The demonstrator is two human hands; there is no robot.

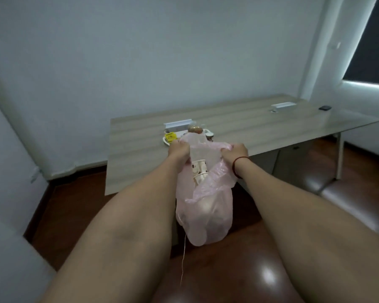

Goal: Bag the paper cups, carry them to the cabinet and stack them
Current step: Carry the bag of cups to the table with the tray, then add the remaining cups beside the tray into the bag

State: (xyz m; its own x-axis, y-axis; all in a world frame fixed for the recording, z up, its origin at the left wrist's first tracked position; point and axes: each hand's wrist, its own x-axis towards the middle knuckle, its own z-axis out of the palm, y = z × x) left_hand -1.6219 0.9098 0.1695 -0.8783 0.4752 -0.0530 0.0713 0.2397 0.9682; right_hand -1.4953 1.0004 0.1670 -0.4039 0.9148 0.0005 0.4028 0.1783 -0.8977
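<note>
Gripping the bag [204,215] rim, my left hand [178,149] and right hand [235,152] hold its mouth up so cups [198,169] cannot spill.

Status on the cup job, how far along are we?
Done: paper cups sit inside the pink bag. In hand: left hand and right hand each grip the bag's mouth; it hangs in front of the table. Left: the carry to the cabinet and the stacking; no stacked cups show.
</note>
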